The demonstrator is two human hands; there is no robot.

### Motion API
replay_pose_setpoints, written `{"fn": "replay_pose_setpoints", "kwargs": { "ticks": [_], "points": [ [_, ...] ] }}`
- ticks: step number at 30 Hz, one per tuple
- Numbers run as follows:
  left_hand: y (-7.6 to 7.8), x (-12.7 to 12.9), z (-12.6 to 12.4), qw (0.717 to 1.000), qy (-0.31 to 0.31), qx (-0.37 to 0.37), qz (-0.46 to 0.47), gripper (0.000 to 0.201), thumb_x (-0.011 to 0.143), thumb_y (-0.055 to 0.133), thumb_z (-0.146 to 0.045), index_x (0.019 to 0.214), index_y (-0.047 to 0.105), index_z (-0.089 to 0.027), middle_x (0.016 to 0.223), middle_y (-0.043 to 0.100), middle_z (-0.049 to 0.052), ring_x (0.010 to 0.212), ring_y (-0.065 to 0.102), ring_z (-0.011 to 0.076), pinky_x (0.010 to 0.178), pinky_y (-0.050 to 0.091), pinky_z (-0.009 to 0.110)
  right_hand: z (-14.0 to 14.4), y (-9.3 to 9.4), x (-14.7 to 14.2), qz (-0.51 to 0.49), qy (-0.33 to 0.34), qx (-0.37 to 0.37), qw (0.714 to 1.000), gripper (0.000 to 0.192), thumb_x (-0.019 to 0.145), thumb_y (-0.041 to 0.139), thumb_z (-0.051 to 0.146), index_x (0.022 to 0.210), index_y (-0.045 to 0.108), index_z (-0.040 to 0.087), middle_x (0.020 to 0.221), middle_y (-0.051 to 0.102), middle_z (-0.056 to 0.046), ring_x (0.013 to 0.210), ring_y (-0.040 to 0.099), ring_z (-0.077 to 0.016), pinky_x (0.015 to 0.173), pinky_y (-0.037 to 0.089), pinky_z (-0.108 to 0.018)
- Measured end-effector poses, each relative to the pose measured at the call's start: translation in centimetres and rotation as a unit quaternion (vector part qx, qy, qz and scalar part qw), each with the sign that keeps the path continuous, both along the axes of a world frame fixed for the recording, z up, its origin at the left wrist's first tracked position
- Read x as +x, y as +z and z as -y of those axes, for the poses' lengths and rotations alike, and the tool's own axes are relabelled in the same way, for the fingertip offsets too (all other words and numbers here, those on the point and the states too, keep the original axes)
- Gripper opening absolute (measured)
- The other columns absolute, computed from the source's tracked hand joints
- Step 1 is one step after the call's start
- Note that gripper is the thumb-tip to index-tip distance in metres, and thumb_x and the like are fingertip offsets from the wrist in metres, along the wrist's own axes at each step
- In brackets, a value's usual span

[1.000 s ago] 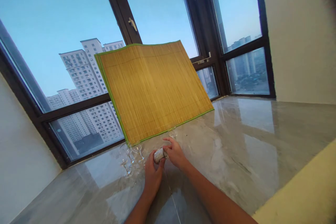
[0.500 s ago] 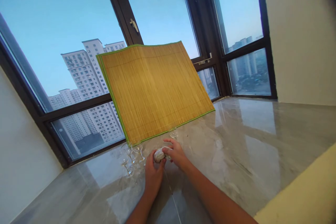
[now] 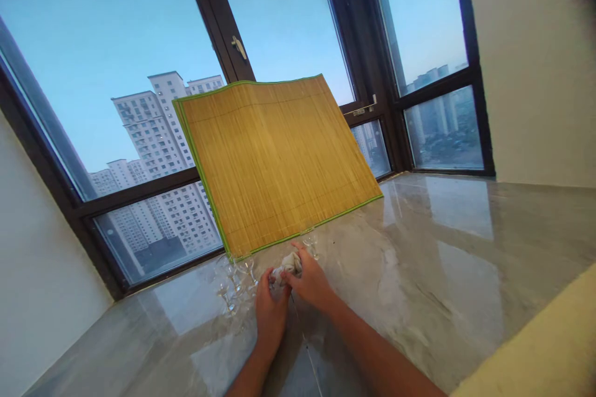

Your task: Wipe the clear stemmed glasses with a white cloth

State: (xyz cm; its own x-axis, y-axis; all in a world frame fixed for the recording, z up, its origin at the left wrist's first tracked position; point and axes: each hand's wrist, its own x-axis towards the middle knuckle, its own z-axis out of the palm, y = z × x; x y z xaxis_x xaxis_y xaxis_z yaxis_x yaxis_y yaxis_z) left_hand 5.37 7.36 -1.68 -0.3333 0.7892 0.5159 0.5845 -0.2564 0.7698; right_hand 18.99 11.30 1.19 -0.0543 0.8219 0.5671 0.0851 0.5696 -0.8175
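Observation:
A crumpled whitish cloth is bunched between my two hands, just above the stone sill. My left hand closes on its left side with thumb and fingers. From the right, my right hand presses the cloth with its thumb and curled fingers. Whether a glass is wrapped inside I cannot tell. Several small clear stemmed glasses stand close together to the left of my left hand. Beyond my right hand is another clear glass, partly hidden.
A bamboo mat with green edging leans against the dark-framed window. The glossy grey stone sill runs beneath it, with a seam near my forearms. Pale walls stand at both sides, and a yellowish surface lies at lower right.
My right hand has turned and shifted slightly around the cloth, and the cloth's shape has changed between my fingers. The glass behind my right hand shows more now. My left hand stays nearly in place.

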Motion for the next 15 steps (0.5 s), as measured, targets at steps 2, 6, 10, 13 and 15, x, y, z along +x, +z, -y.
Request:
{"fn": "replay_pose_setpoints", "kwargs": {
  "ticks": [2, 6, 10, 13, 15],
  "points": [
    [0.0, 0.0, 0.0, 1.0, 0.002, 0.004, -0.004, 0.062, 0.078, 0.065, -0.055, 0.126, 0.054, -0.019, 0.125, 0.062, 0.011, 0.112, 0.059, 0.0275, 0.101, 0.041, 0.04, -0.2, -0.1, -0.1, 0.006, 0.0, -0.011, 1.0, 0.065, 0.071, 0.065, 0.022, 0.134, 0.051, 0.02, 0.101, 0.066, -0.005, 0.09, 0.063, -0.0212, 0.083, 0.048, -0.035],
    [0.1, 0.3, 0.2, 1.0, -0.003, 0.009, 0.003, 0.058, 0.077, 0.066, -0.052, 0.124, 0.054, -0.02, 0.122, 0.063, 0.01, 0.112, 0.059, 0.0276, 0.099, 0.043, 0.04, -0.6, 0.1, -0.1, -0.065, 0.028, -0.056, 0.996, 0.05, 0.072, 0.061, 0.021, 0.122, 0.056, 0.02, 0.088, 0.065, -0.002, 0.078, 0.063, -0.0191, 0.074, 0.05, -0.033],
    [0.1, 0.4, 0.4, 1.0, 0.009, 0.01, 0.004, 0.059, 0.078, 0.065, -0.051, 0.127, 0.051, -0.019, 0.119, 0.061, 0.011, 0.112, 0.058, 0.0273, 0.098, 0.043, 0.041, -0.5, 0.7, 0.1, -0.165, 0.035, -0.073, 0.983, 0.047, 0.075, 0.058, 0.025, 0.121, 0.052, 0.019, 0.085, 0.067, -0.001, 0.073, 0.063, -0.019, 0.068, 0.051, -0.031],
    [0.1, 0.4, 0.4, 0.999, 0.028, 0.018, 0.002, 0.066, 0.079, 0.064, -0.053, 0.134, 0.046, -0.02, 0.115, 0.06, 0.01, 0.109, 0.059, 0.0266, 0.098, 0.044, 0.042, -0.3, 1.1, 0.6, -0.191, -0.025, -0.055, 0.98, 0.045, 0.077, 0.057, 0.028, 0.121, 0.051, 0.019, 0.091, 0.069, -0.004, 0.079, 0.065, -0.0209, 0.073, 0.051, -0.032],
    [0.1, 0.4, 0.5, 0.999, 0.04, 0.031, 0.016, 0.071, 0.08, 0.063, -0.055, 0.138, 0.042, -0.021, 0.112, 0.059, 0.008, 0.106, 0.059, 0.0257, 0.098, 0.044, 0.043, -0.3, 1.3, 1.1, -0.185, -0.095, -0.049, 0.977, 0.044, 0.078, 0.058, 0.031, 0.12, 0.053, 0.019, 0.097, 0.069, -0.006, 0.086, 0.066, -0.0231, 0.077, 0.05, -0.034]
  ]
}}
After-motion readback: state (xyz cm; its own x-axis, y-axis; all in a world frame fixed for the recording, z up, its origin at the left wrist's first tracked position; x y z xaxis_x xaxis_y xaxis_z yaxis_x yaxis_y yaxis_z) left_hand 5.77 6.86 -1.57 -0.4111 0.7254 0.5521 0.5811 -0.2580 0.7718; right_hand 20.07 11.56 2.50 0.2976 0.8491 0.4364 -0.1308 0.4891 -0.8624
